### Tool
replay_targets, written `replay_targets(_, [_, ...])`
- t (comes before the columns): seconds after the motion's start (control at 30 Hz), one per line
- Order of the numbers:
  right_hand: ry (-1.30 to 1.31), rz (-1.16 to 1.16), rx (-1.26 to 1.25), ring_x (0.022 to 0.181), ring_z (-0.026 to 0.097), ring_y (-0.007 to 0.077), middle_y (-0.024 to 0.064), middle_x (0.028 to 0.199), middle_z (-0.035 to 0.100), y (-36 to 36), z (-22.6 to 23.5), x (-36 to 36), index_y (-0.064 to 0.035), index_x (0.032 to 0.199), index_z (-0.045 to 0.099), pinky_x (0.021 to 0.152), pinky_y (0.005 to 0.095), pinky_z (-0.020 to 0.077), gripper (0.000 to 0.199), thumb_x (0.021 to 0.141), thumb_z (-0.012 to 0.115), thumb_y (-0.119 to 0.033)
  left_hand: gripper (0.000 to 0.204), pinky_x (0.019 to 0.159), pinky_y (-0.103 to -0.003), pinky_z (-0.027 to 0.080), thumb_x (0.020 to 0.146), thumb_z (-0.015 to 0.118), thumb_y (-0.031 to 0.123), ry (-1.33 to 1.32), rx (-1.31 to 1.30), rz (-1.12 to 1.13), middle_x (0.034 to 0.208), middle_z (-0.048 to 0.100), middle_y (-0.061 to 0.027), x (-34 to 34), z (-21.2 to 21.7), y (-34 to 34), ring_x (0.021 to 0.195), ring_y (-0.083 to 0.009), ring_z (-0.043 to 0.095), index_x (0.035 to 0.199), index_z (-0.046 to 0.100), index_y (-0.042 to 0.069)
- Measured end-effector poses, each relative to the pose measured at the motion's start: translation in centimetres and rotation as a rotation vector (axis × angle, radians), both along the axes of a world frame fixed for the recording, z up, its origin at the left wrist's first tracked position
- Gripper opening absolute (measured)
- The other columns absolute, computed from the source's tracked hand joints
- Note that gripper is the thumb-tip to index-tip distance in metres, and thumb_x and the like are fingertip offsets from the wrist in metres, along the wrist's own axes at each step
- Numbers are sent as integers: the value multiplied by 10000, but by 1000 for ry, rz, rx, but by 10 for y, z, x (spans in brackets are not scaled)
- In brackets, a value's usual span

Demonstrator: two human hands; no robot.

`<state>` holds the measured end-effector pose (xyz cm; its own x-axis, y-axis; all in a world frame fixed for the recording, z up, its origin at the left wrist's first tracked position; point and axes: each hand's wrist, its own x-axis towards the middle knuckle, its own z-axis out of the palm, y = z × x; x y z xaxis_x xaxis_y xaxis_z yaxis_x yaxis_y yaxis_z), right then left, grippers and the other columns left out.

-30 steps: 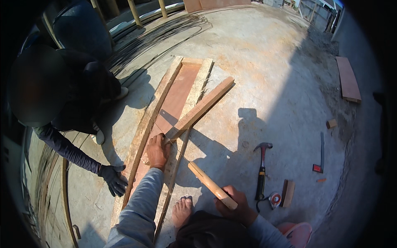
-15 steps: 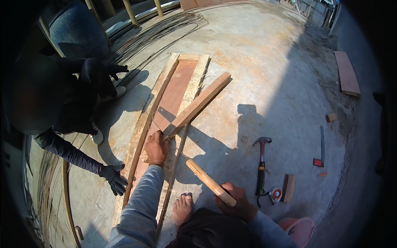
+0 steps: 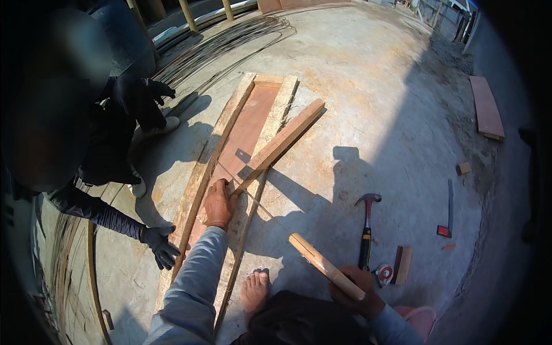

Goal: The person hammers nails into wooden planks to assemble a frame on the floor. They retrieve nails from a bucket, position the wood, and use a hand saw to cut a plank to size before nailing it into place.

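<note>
My right hand (image 3: 357, 292) is closed round the wooden handle of a handsaw (image 3: 322, 264). The saw's thin blade shows almost edge-on and runs up and left across a squared wooden beam (image 3: 290, 134), close to the beam's near end. Beside the blade, my left hand (image 3: 219, 206) grips that near end. The beam lies slanted over a long, narrow wooden form (image 3: 282, 102) with raised side rails and a reddish board inside. A co-worker's dark-gloved hand (image 3: 160, 246) rests at the form's left rail. How deep the cut goes I cannot tell.
At right on the concrete lie a claw hammer (image 3: 366, 233), a tape measure (image 3: 384, 274), a wood offcut (image 3: 403, 265) and a try square (image 3: 449, 208). The co-worker (image 3: 109, 138) crouches at left. Bundled steel rods (image 3: 230, 49) lie behind. My bare foot (image 3: 255, 290) stands beside the form.
My right hand has drawn the saw handle down and to the right, baring more blade. My left hand stays on the beam. The co-worker's head has shifted; the gloved hand remains at the rail.
</note>
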<state>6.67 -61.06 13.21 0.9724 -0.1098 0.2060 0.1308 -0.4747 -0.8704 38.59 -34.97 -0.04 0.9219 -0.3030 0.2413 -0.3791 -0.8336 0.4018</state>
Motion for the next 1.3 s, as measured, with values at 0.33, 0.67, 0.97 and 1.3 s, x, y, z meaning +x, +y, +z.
replay_targets(0.33, [-107,30,36,589,657,258,122,774,650,-6,-10,28,-11,1012,618,520,350,495,265,798,759,-78,422,769,-494,520,818,730,389,425,308,-15,900,707,-203,-11,24,10,896,-404,683,1068,599,75])
replay_targets(0.67, [-80,175,-19,560,651,245,105,722,639,-22,-26,32,-19,1006,610,505,343,498,280,792,772,-99,465,826,-509,512,919,562,482,398,157,131,1008,715,-193,-62,19,15,951,-408,677,1202,611,116])
replay_targets(0.97, [19,230,14,585,668,206,95,729,654,-25,-22,58,-16,1019,597,536,317,520,280,810,763,-100,451,875,-511,511,990,343,395,565,131,366,1037,714,-202,-51,22,-3,982,-415,668,1099,731,192])
replay_targets(1.3, [44,247,107,577,668,184,86,712,657,-14,-20,68,-7,997,583,536,303,512,260,805,751,-59,494,816,-494,535,1003,399,469,486,206,447,922,722,-214,-56,31,-12,888,-409,693,995,762,135])
